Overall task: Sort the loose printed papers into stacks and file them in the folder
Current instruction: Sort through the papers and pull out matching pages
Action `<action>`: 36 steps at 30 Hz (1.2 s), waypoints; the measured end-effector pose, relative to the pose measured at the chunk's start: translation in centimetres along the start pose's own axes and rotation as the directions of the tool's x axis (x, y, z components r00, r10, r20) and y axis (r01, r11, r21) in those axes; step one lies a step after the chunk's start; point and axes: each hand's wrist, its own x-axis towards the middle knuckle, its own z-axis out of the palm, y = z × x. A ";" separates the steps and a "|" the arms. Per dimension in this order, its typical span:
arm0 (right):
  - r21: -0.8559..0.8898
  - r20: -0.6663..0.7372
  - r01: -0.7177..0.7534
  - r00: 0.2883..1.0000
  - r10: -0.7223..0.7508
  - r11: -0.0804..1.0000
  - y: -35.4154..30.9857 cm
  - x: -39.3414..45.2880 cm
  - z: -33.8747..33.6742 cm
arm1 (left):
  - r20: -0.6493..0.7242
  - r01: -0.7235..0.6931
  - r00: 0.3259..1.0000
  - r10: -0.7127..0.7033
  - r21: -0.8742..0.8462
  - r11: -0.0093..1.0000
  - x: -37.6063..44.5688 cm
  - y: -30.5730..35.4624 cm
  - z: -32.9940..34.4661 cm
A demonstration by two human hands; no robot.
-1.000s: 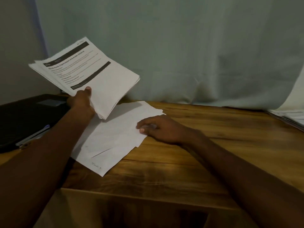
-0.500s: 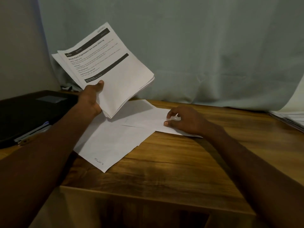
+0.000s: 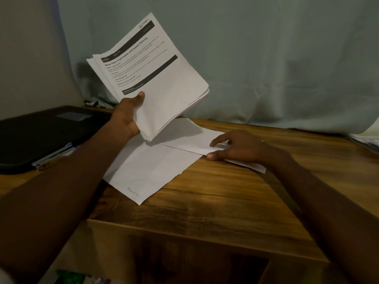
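Note:
My left hand (image 3: 128,116) grips a thick stack of printed papers (image 3: 155,83) by its lower edge and holds it tilted in the air above the wooden table (image 3: 235,201). The top page shows black bars and text. Below it, a few loose white sheets (image 3: 147,171) lie face down on the table. My right hand (image 3: 235,146) pinches the edge of the uppermost loose sheet (image 3: 190,140), thumb at its near edge and fingers on top. A black folder (image 3: 41,132) lies shut at the table's left end.
A pen (image 3: 53,152) lies along the folder's near edge. More papers (image 3: 367,140) sit at the far right edge of the table. A pale curtain (image 3: 266,58) hangs behind the table. The table's front edge runs across the lower part of the view.
My right hand has slid the top loose sheet rightward off the pile. My left hand has moved the held stack to the right and upward.

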 end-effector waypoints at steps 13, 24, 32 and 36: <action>0.578 -0.686 0.233 0.658 0.311 0.782 1.5 -0.9 -4.5 | 0.227 -0.051 0.969 0.097 -0.200 0.978 0.2 -0.3 0.6; 0.878 -0.464 0.307 0.734 0.496 0.367 1.5 -1.6 -5.6 | 0.222 -0.091 0.966 0.133 -0.189 0.978 1.0 -0.5 0.6; 0.893 -0.441 0.309 0.741 0.507 0.326 1.3 -1.7 -5.5 | 0.218 -0.092 0.967 0.128 -0.170 0.981 1.1 -0.6 0.5; 0.882 -0.468 0.333 0.704 0.533 0.334 1.7 -1.4 -5.4 | 0.206 -0.091 0.969 0.133 -0.203 0.975 0.6 -0.4 0.7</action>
